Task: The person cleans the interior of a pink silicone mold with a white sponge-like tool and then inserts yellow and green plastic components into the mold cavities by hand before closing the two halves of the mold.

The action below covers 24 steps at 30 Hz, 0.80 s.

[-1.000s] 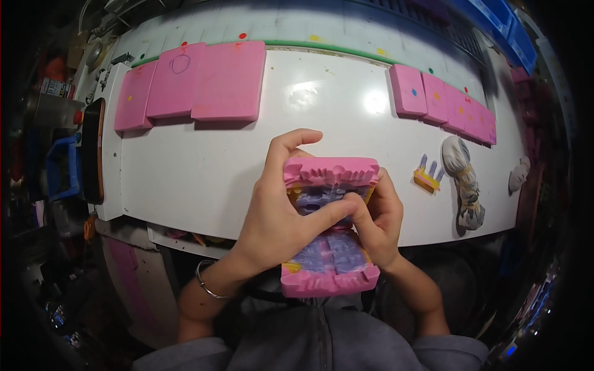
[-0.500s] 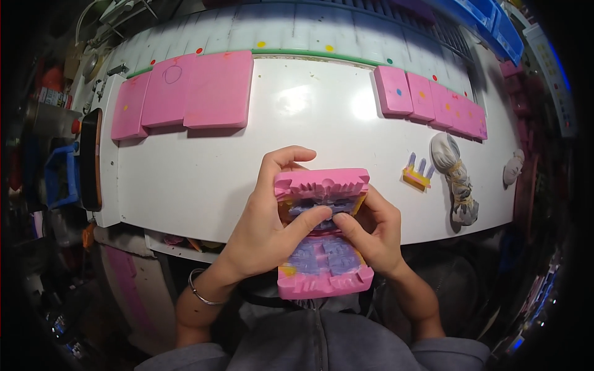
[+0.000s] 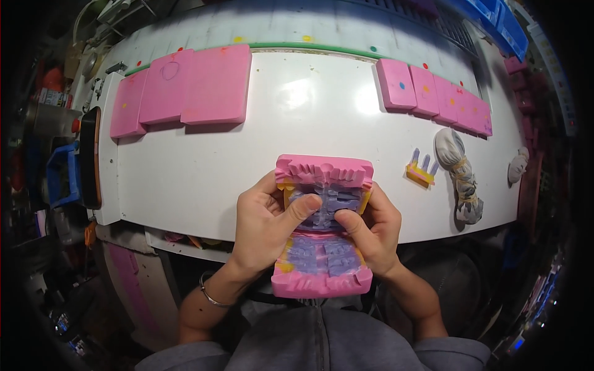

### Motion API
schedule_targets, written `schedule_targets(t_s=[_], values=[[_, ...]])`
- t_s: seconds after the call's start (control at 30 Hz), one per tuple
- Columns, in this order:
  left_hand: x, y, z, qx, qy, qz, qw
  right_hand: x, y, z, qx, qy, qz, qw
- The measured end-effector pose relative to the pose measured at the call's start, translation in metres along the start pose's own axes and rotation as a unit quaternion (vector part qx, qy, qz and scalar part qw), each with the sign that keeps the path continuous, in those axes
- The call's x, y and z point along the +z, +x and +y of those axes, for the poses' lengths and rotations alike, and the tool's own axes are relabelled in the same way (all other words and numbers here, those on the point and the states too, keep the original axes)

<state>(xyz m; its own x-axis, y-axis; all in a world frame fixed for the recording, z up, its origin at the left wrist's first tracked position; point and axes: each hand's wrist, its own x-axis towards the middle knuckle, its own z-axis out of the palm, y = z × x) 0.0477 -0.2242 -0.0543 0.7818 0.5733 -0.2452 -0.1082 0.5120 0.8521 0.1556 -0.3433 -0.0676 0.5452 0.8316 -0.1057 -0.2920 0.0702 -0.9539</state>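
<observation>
Over the near edge of the white table I hold a pink silicone mould (image 3: 323, 287), folded open so its upper and lower halves both face me. Purple-grey and yellow material lines its cavities. My left hand (image 3: 266, 219) grips the mould's left side, thumb pressed onto the purple-grey middle and fingers behind the upper half. On the right side, my right hand (image 3: 376, 232) grips it likewise, its thumb lying near the centre. The fingers behind the mould are mostly hidden.
Pink blocks (image 3: 216, 83) stand at the back left, and several smaller pink blocks (image 3: 397, 86) line the back right. A yellow piece with purple prongs (image 3: 421, 176) lies right of the mould, beside a cloth bundle (image 3: 459, 176) tied with bands. A dark phone-like slab (image 3: 91, 157) is at the left edge.
My left fingers have closed in behind the mould from a raised position. The mould's upper half has tilted up, showing more of its inside, and the left thumb has shifted up and left.
</observation>
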Motion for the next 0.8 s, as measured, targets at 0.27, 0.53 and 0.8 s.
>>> schedule_targets(t_s=[0.27,0.53,0.8], values=[[-0.002,-0.001,0.003,0.023,0.093,-0.036,0.995,-0.008,0.005,-0.002,-0.012,-0.138,-0.044,0.989],[-0.004,0.001,0.004,0.054,0.136,-0.07,0.987,-0.027,-0.003,-0.007,-0.028,-0.179,-0.091,0.979],[-0.003,0.001,0.006,-0.003,0.168,-0.087,0.982,-0.019,-0.004,-0.005,-0.03,-0.196,-0.043,0.979]])
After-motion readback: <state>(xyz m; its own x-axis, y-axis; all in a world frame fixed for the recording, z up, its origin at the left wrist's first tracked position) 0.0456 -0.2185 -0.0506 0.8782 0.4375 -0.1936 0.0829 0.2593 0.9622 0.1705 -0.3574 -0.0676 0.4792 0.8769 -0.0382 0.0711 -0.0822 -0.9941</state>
